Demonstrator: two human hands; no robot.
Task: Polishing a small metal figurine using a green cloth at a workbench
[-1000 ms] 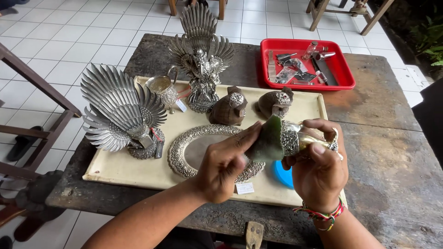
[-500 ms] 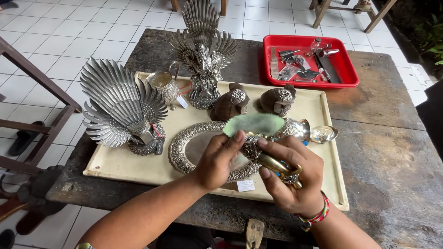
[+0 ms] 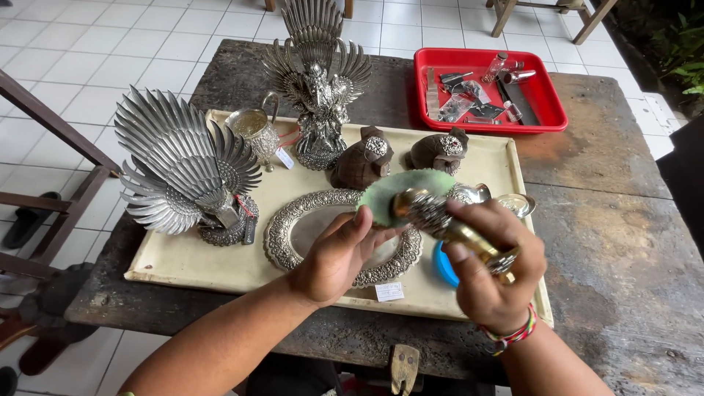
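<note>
We gripped the goblet (image 3: 451, 227) in our right hand (image 3: 491, 275), tilted over the tray (image 3: 220, 268) so its embossed side faced the green cloth (image 3: 396, 192). Our left hand (image 3: 341, 253) pinched that cloth against it, above the oval platter (image 3: 293, 227).

Worn wooden table (image 3: 609, 220) bears cream tray (image 3: 220, 260), red tray (image 3: 546, 110).

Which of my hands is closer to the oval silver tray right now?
Left. The left hand, holding a green cloth, hovers directly over the oval silver tray. The right hand, gripping an ornate metal piece, sits past the tray's right end.
</note>
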